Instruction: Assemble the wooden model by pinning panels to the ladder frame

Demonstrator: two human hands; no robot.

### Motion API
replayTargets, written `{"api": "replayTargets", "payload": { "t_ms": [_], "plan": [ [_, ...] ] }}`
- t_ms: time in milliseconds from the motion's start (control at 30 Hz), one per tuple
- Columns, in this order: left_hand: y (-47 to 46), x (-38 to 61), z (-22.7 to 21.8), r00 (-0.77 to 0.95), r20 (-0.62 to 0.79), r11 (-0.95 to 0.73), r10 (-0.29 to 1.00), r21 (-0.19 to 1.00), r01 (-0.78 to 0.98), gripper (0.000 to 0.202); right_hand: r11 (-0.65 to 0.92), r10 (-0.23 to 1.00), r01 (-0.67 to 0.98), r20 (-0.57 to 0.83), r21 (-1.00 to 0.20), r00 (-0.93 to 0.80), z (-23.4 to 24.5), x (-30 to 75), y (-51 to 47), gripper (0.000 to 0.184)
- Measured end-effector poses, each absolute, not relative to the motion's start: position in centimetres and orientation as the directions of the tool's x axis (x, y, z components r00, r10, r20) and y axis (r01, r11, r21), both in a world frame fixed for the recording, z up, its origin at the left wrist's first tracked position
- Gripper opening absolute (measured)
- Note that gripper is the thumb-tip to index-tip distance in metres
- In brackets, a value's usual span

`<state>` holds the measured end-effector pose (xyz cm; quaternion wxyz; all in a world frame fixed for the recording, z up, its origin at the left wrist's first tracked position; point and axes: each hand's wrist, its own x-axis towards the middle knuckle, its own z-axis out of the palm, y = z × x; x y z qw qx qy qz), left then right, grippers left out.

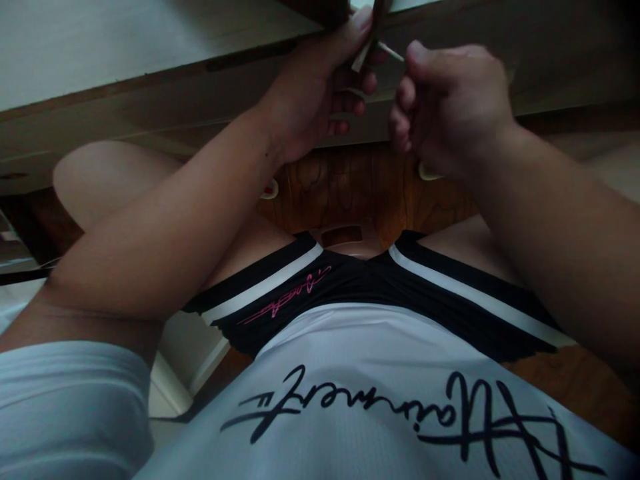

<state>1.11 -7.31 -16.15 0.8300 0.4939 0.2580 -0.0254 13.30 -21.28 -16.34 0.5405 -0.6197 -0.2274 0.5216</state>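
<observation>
Near the top edge of the view my left hand point(330, 73) is closed around a dark, flat piece point(381, 15) with a pale edge. That piece runs out of the frame, so I cannot make out its kind. To its right my right hand point(450, 93) pinches a thin pale stick point(391, 51) between thumb and forefinger. The stick's far end meets or passes behind the dark piece; which of the two, I cannot tell. The light is dim and the right hand is slightly blurred.
A pale tabletop point(100, 47) with a thick front edge spans the top, just beyond my forearms. Below lies a brown wood-grain floor point(320, 177). Between my thighs shows part of a seat point(367, 243) with a slot. A pale boxy object point(190, 347) stands at lower left.
</observation>
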Motion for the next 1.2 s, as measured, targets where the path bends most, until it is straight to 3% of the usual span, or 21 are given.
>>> {"api": "replayTargets", "payload": {
  "t_ms": [33,100,200,300,400,600,733,800,833,900,967,1000,1067,1200],
  "plan": [
    [-7.3,1.1,-16.1,0.864,-0.457,0.512,0.211,0.805,0.301,0.062,-0.351,0.845,-0.474,-0.491,-0.807,0.211,-16.2,13.4,-21.1,0.035],
    [-7.3,1.1,-16.0,0.86,-0.464,0.512,0.211,0.802,0.307,0.057,-0.392,0.842,-0.649,-0.538,-0.652,0.033,-15.8,13.6,-21.0,0.034],
    [-7.3,1.1,-15.7,0.846,-0.483,0.512,0.225,0.798,0.319,0.047,-0.349,0.843,-0.635,-0.527,-0.689,0.108,-15.8,13.5,-20.9,0.034],
    [-7.5,1.1,-15.6,0.84,-0.488,0.513,0.239,0.797,0.318,0.044,-0.235,0.839,-0.465,-0.42,-0.853,0.347,-16.5,12.8,-20.9,0.033],
    [-7.6,1.2,-15.5,0.842,-0.482,0.515,0.242,0.799,0.309,0.044,-0.124,0.834,-0.345,-0.286,-0.93,0.471,-17.5,12.2,-20.9,0.034],
    [-7.7,1.1,-15.5,0.847,-0.476,0.503,0.238,0.806,0.311,0.045,-0.122,0.823,-0.121,-0.168,-0.985,0.543,-18.0,12.0,-21.1,0.038],
    [-7.5,1.0,-15.7,0.873,-0.442,0.502,0.206,0.814,0.294,0.049,-0.18,0.807,0.346,0.063,-0.921,0.587,-17.6,12.4,-21.7,0.041],
    [-7.5,1.0,-15.8,0.88,-0.433,0.506,0.194,0.813,0.289,0.048,-0.202,0.824,0.466,0.108,-0.861,0.557,-17.3,12.7,-21.8,0.039],
    [-7.4,1.0,-15.9,0.88,-0.434,0.507,0.191,0.811,0.29,0.047,-0.209,0.83,0.397,0.053,-0.894,0.555,-17.1,12.9,-21.7,0.038],
    [-7.4,1.0,-15.8,0.872,-0.447,0.508,0.199,0.808,0.299,0.045,-0.247,0.838,-0.035,-0.232,-0.968,0.494,-16.6,13.2,-21.5,0.037],
    [-7.4,1.0,-15.8,0.863,-0.459,0.504,0.21,0.807,0.307,0.046,-0.314,0.838,-0.531,-0.492,-0.787,0.234,-16.1,13.4,-21.2,0.035],
    [-7.4,1.0,-15.8,0.864,-0.457,0.505,0.212,0.808,0.303,0.046,-0.345,0.836,-0.671,-0.54,-0.656,0.097,-15.8,13.6,-21.2,0.034],
    [-7.5,1.0,-15.9,0.873,-0.444,0.509,0.205,0.81,0.292,0.046,-0.365,0.844,-0.78,-0.534,-0.509,-0.046,-15.4,13.8,-21.1,0.033],
    [-7.4,0.9,-16.3,0.883,-0.426,0.506,0.198,0.816,0.28,0.048,-0.336,0.848,-0.739,-0.529,-0.584,0.032,-15.5,13.5,-21.2,0.031]
  ]
}}
